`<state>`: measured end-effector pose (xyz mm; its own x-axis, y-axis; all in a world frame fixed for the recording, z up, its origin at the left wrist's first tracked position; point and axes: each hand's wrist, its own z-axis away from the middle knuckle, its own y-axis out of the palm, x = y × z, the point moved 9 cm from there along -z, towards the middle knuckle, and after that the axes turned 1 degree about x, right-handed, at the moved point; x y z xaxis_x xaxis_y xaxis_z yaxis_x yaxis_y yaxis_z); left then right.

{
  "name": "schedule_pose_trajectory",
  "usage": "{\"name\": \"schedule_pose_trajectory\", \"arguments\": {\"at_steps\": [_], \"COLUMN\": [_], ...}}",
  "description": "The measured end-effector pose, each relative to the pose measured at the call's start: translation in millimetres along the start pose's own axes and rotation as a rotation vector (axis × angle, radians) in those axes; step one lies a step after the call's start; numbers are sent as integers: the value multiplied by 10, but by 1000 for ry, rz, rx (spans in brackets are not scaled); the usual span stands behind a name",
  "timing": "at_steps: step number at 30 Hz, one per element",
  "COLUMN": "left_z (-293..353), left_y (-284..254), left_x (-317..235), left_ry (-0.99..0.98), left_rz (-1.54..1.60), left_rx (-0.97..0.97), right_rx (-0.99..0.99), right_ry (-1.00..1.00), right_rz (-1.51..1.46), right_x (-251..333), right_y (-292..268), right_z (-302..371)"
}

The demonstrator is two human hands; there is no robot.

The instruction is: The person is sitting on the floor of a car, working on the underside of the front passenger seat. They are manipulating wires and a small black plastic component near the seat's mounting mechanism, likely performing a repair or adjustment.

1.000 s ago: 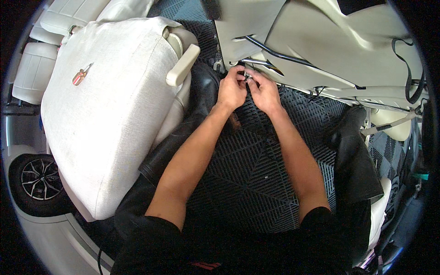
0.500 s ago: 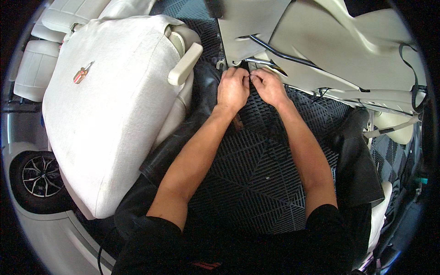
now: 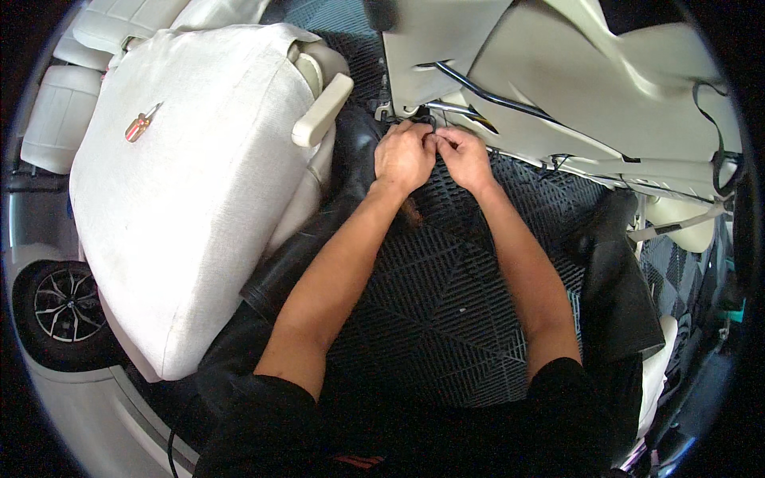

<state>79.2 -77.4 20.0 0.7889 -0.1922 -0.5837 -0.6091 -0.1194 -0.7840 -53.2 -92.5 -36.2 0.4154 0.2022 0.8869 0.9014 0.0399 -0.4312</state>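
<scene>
At the foot of the beige trim panel (image 3: 542,72), my left hand (image 3: 404,157) and my right hand (image 3: 465,158) meet with their fingertips together. A thin black cable (image 3: 433,123) shows between them, its ends hidden by my fingers. Both hands are closed in a pinch around it. Just beyond the fingers, a dark bar (image 3: 448,106) runs along the panel's lower edge. Another long black strip (image 3: 494,94) slants across the panel's face.
A white-covered seat (image 3: 191,191) with an armrest (image 3: 323,111) fills the left side; a screwdriver (image 3: 139,126) with a red-and-clear handle lies on it. Dark patterned matting (image 3: 446,319) covers the floor. Black leather-like sheets (image 3: 625,279) drape on either side. A car wheel (image 3: 68,305) shows far left.
My hands have shifted slightly down and left, away from the panel edge, and come closer together. More of the black cable shows above the fingertips.
</scene>
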Motion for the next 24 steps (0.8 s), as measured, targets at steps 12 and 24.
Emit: {"name": "schedule_pose_trajectory", "arguments": {"at_steps": [12, 24], "left_z": [307, 374], "left_y": [129, -641], "left_x": [-58, -1346], "left_ry": [-35, 437], "left_rz": [-55, -398], "left_rx": [283, 647], "right_rx": [544, -464], "right_ry": [45, 519], "right_rz": [894, 615], "right_x": [747, 1100], "right_y": [-1392, -4300], "right_z": [1154, 5329]}}
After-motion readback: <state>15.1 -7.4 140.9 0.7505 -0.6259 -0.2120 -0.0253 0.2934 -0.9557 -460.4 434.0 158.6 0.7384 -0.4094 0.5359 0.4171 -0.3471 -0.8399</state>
